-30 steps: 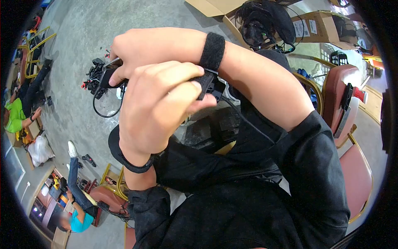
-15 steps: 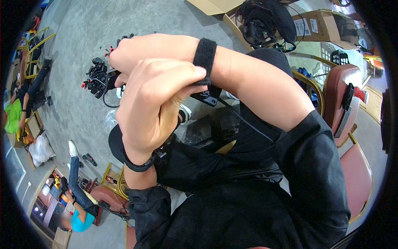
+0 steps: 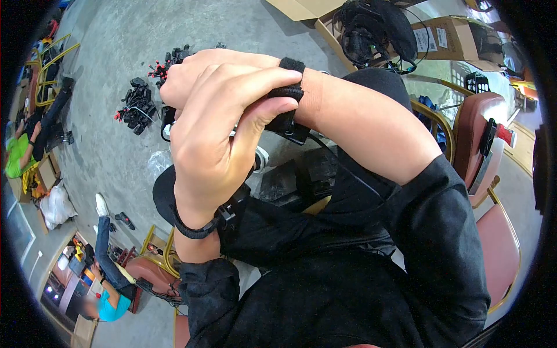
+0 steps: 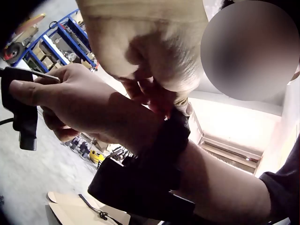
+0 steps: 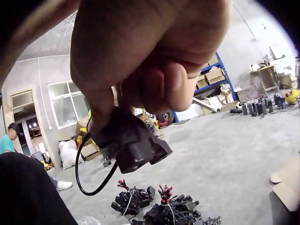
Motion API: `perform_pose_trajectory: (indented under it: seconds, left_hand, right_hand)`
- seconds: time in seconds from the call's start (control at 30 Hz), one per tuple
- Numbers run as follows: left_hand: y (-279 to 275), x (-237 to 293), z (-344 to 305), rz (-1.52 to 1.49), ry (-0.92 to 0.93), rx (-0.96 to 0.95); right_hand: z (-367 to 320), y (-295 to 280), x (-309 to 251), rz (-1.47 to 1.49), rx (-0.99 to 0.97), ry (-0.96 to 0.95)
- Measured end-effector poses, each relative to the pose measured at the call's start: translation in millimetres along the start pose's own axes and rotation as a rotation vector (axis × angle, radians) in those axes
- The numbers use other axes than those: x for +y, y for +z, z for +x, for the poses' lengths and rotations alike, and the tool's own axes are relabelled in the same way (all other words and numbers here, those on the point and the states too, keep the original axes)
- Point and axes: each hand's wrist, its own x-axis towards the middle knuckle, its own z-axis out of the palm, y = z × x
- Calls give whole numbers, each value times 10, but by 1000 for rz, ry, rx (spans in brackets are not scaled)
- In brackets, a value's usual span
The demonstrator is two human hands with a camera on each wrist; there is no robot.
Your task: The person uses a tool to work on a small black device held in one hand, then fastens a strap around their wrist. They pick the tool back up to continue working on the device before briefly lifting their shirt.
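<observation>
In the head view my left hand (image 3: 214,127) pinches a black strap (image 3: 292,64) on my right wrist between thumb and fingers. A black wrist device (image 3: 295,132) sits below that strap, with a cable running from it. My right hand (image 3: 177,84) lies partly behind the left. In the right wrist view its fingers grip a black object (image 5: 133,140) with a looped cable. The left wrist view shows the right thumb pressed on this black object (image 4: 23,110); the left fingertips at the strap are partly in shadow.
Black parts with red tips (image 3: 136,107) lie on the concrete floor (image 3: 110,156). Cardboard boxes (image 3: 447,37) and a black bag (image 3: 377,32) stand at the top right. Chairs (image 3: 496,243) are on the right; two people (image 3: 113,304) are at the left.
The left fingertips have moved upward over the right wrist with the strap, which was spread wide across it before. The object in the right hand has become mostly hidden in the head view.
</observation>
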Motion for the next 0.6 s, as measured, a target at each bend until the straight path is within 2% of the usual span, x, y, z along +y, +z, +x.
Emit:
perform_pose_trajectory:
  seconds: [0.1, 0.13, 0.37, 0.43, 0.57, 0.6]
  left_hand:
    - [-5, 6, 8, 25, 0, -20]
    - [-11, 9, 11, 57, 1, -48]
    - [23, -44, 17, 123, 72, -36]
    - [13, -13, 10, 120, -61, -42]
    - [20, -37, -4, 30, -108, 18]
    - [-6, -75, 1, 125, 23, -58]
  right_hand:
    - [8, 141, 174, 191, 147, -135]
    - [-5, 152, 181, 205, 140, -147]
    - [-89, 65, 24, 126, 61, -58]
    - [-107, 48, -13, 104, 42, -38]
    - [-137, 37, -69, 54, 9, -10]
    - [-142, 33, -84, 41, 1, -6]
